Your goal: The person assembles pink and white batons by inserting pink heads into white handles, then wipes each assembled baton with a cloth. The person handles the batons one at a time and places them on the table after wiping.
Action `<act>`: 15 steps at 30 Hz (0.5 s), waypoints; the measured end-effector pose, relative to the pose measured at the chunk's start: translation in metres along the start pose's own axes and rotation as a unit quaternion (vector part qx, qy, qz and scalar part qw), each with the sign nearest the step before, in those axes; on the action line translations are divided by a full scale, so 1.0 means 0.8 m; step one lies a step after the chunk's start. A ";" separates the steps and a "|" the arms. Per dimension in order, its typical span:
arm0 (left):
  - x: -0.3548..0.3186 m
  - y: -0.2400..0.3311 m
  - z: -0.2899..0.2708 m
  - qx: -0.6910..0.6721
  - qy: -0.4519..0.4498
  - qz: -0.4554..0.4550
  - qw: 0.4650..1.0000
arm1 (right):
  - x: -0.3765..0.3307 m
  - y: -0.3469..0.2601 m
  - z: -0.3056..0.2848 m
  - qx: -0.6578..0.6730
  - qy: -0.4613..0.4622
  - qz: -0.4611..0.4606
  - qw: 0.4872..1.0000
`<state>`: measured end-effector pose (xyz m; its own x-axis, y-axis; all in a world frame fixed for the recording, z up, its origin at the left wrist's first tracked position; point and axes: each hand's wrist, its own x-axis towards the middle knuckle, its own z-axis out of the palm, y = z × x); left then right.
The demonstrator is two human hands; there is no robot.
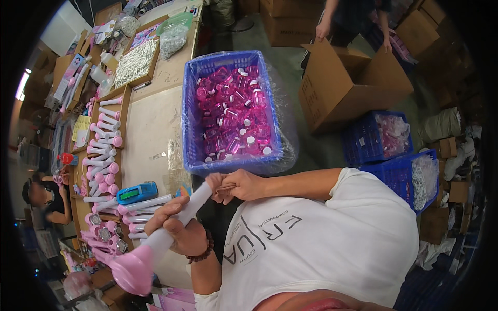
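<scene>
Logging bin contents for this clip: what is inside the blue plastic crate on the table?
The blue plastic crate has a clear plastic liner and holds a heap of small pink bottles with white caps. The crate's bottom and any lower layers are covered by the heap.

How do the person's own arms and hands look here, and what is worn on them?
Both hands are bare, with no gloves. The left hand has a bracelet of dark brown round beads at the wrist. The right hand shows no ring, watch or band. Both forearms are uncovered; the right arm ends in the short sleeve of a white T-shirt with dark lettering.
</scene>
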<state>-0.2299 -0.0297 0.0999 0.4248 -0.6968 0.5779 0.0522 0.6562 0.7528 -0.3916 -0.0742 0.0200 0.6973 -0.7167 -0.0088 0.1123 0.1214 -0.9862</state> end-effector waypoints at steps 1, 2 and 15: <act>-0.001 -0.007 0.001 0.046 -0.011 -0.012 0.999 | 0.000 -0.005 -0.003 -0.014 0.012 0.056 0.998; -0.002 -0.016 0.003 0.090 -0.012 -0.026 0.996 | -0.003 -0.010 -0.008 -0.134 -0.030 -0.072 0.988; -0.006 -0.071 -0.007 -0.208 0.122 -0.351 0.905 | -0.052 -0.008 -0.029 -0.283 0.060 0.006 0.957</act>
<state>-0.2299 -0.0618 0.0527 0.3391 -0.9328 -0.1223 0.7003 0.1634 0.6949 -0.4379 -0.0615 0.0229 0.6067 -0.7949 -0.0056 -0.3194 -0.2373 -0.9174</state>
